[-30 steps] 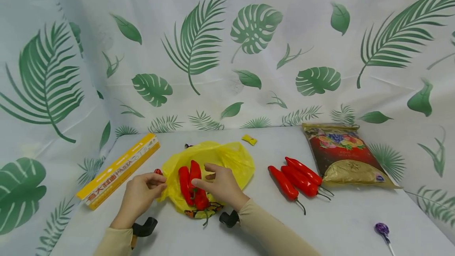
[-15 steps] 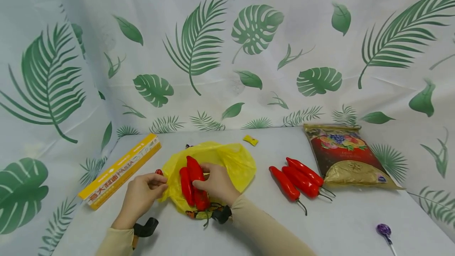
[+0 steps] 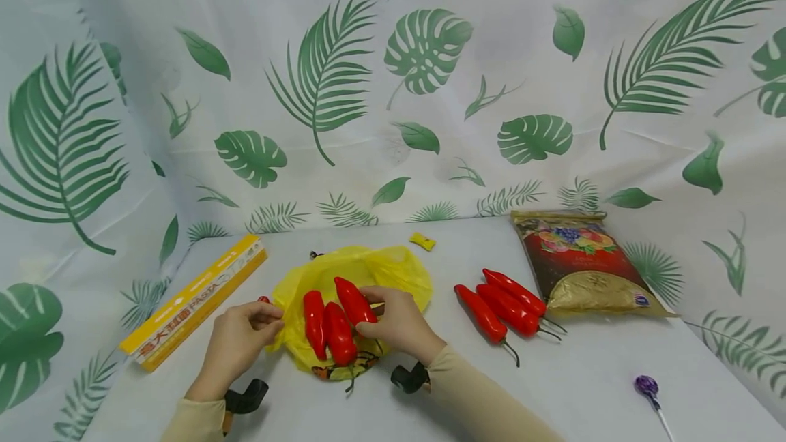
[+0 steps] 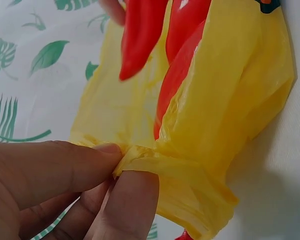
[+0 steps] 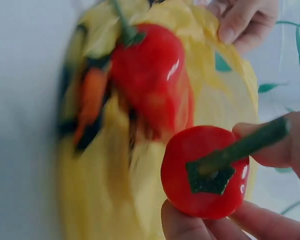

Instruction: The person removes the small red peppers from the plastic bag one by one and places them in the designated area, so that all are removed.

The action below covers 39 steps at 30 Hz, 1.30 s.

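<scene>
Red pepper [image 3: 355, 301] sits in the right hand [image 3: 399, 322], whose fingers curl around its stem end; the right wrist view shows the pepper's [image 5: 206, 172] green stem pinched between fingertips [image 5: 270, 150]. It hangs tilted just above the mouth of the yellow bag [image 3: 393, 271], pointed tip away from the person. Two more peppers [image 3: 327, 327] lie side by side on the bag just left of that hand, their stems toward the near edge of the counter [image 3: 589, 387].

The left hand [image 3: 236, 340] pinches the bag's left rim between thumb and forefinger; the left wrist view shows the yellow film [image 4: 140, 157] bunched tight under the fingertips [image 4: 102, 150]. The bag's mouth lies spread between the two hands.

Left of the left hand, a long yellow pasta box [image 3: 196, 299] lies slanted toward the counter's left edge, near but apart from the bag. Right of the right hand, three further red peppers [image 3: 500, 305] lie together, with bare counter between them and the bag. Beyond those, a red and gold packet [image 3: 580, 268] rests against the leaf-printed backdrop [image 3: 430, 87]. A small yellow sweet [image 3: 422, 241] lies behind the bag, and a purple lollipop [image 3: 645, 386] lies far right near the front edge, with open counter between it and the right forearm.
</scene>
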Motion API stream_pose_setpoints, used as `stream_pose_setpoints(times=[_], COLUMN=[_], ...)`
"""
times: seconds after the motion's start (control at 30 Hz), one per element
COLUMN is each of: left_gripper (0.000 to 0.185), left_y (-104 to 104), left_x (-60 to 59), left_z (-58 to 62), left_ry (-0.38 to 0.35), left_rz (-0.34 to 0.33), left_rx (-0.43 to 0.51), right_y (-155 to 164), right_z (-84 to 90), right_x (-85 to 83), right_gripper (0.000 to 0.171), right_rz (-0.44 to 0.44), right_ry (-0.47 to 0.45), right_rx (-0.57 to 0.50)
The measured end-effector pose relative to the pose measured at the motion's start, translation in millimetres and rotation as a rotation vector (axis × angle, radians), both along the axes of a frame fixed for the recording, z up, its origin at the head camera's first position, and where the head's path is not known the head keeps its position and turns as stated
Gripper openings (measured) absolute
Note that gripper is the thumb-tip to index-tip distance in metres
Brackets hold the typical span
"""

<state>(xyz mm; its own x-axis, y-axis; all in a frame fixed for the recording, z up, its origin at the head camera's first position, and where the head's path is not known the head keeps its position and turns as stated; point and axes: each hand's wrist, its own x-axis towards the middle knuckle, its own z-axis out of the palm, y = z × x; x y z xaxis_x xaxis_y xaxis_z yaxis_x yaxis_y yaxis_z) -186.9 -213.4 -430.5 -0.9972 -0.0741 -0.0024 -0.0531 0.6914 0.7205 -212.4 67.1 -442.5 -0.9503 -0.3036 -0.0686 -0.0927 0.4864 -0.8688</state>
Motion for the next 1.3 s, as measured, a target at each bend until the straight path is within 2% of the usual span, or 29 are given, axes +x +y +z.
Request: stream_pose_setpoints(times=[0.27, 0.6, 0.87, 1.03, 1.3], left_gripper=[0.014, 0.013, 0.016, 0.016, 0.017], left_y=[3, 4, 5, 4, 3], left_x=[-2.5, -3.4, -2.9, -2.6, -2.6], left_z=[-1.9, -1.5, 0.7, 1.3, 0.5], left_ry=[0.013, 0.022, 0.006, 0.004, -0.004], left_rz=[-0.005, -0.016, -0.023, -0.024, -0.015], left_rx=[-0.033, -0.056, -0.071, -0.075, -0.058], right_y=[46, 82, 102, 110, 123], right_z=[-1.2, -2.6, -2.4, -1.2, -0.4], right_x=[11.6, 24.9, 36.5, 40.3, 46.3], right_gripper=[0.062, 0.063, 0.058, 0.059, 0.062], right_rz=[-0.042, -0.121, -0.142, -0.196, -0.233], right_ry=[0.037, 0.110, 0.175, 0.162, 0.160], right_rx=[0.090, 0.256, 0.386, 0.446, 0.492])
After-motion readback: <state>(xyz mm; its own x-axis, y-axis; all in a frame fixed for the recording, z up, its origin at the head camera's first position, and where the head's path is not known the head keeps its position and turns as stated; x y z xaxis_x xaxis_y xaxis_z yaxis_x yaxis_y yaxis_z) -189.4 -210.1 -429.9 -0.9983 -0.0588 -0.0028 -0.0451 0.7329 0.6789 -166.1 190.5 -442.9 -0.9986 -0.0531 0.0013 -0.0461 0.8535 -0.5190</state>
